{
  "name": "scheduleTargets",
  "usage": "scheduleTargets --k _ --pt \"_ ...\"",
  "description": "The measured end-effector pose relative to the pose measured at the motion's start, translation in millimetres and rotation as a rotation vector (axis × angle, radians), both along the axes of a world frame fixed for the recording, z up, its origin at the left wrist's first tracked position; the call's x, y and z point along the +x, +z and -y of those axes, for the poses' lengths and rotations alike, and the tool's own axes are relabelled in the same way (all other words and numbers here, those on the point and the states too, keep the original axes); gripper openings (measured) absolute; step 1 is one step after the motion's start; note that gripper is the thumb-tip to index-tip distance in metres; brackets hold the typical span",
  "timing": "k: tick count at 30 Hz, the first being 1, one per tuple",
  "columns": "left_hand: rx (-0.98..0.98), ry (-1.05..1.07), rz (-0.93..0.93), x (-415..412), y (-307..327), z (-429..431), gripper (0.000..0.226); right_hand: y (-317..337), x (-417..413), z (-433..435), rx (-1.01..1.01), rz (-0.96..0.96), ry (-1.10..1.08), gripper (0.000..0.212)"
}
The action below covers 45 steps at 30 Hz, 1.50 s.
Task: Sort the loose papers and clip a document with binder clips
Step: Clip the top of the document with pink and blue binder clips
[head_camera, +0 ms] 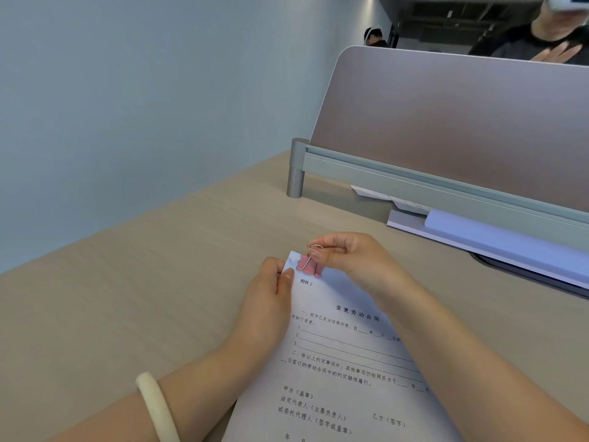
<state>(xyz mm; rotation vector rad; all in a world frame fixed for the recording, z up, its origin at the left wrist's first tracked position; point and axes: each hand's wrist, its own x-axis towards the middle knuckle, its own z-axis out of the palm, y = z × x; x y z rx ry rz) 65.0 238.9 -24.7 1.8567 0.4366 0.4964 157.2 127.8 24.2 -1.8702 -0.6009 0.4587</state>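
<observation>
Pink and small, a binder clip (pixel 308 265) sits clamped on the top left corner of a printed document (pixel 334 355), its body lying over the page just above the first line of print. One wire handle lies flat along the clip; the other stands up past the page's top edge. The right hand (pixel 357 255) reaches in from the right with the wrist bent, thumb and forefinger closed narrowly on that raised wire loop, the remaining fingers (pixel 342 242) curled into the palm. The left hand (pixel 271 298) comes up from below along the document's left edge, forearm stretched over the pale wood bench (pixel 143 282), thumb on top of the page and pinching the corner just left of the clip. A cream bangle (pixel 157 406) circles the left wrist. Behind the hands, a grey partition (pixel 462 122) rises from the bench, with a flat white stack (pixel 497 237) lying at its foot
</observation>
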Motion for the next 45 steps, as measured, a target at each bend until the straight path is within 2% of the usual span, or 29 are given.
scheduleTargets --k 1,4,11,17,22,26,30,37,41,45 --pt "-0.001 0.001 -0.003 0 0 0 0.021 3 -3 1 -0.022 0.021 0.025 0.008" --pt "0.009 -0.012 -0.001 0 0 1 0.021 9 -3 4 -0.104 0.095 0.086 0.024" --pt "-0.008 -0.05 0.035 -2 0 2 0.019 11 -2 6 -0.069 0.057 0.085 0.01" --pt "-0.049 -0.06 0.038 -1 0 2 0.019 9 2 6 0.011 -0.014 -0.01 0.008" --pt "-0.058 -0.045 0.039 -2 1 2 0.022 12 -6 9 -0.06 0.094 0.096 0.026" --pt "-0.047 -0.061 0.034 -3 1 2 0.02 12 -2 13 -0.081 0.072 0.163 0.012" --pt "-0.054 -0.07 0.018 -1 4 1 0.018 5 2 11 -0.069 0.059 0.131 0.007" --pt "0.019 -0.064 0.048 6 11 1 0.023 8 2 12 -0.038 0.007 0.152 0.007" --pt "0.033 -0.076 0.063 5 10 1 0.023 13 1 15 -0.091 -0.001 0.204 0.023" --pt "0.029 -0.071 0.074 6 7 0 0.024 9 0 11 -0.109 0.046 0.129 0.014"
